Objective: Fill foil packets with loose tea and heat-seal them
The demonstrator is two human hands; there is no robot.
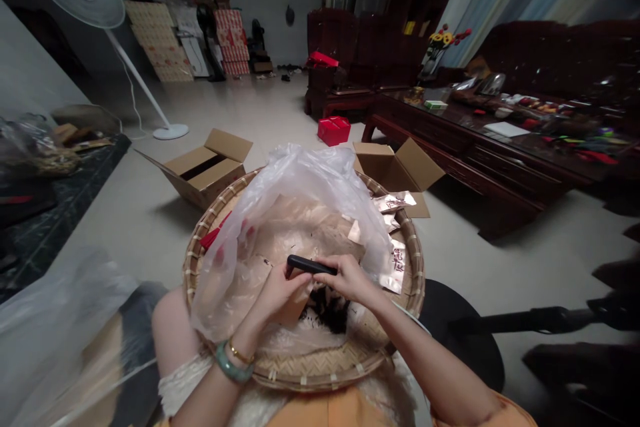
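Observation:
A wide round bamboo tray (305,373) rests on my lap, and a clear plastic bag (300,193) billows over much of it. My left hand (280,297), wearing a green bangle and a thin gold bracelet, and my right hand (345,278) meet above the tray. Both grip a black plastic bar (310,265), whose exact kind I cannot tell. Below them lies a heap of dark tea-like leaves (327,310) on brown paper (305,240). Printed foil sachets (393,267) lie at the tray's right side. Something red (213,237) shows through the bag.
Open cardboard boxes (205,167) stand on the tiled floor behind the tray, with a red box (334,130) nearby. A dark wooden table (475,137) crowded with items runs along the right. A white floor fan (95,7) stands at the left.

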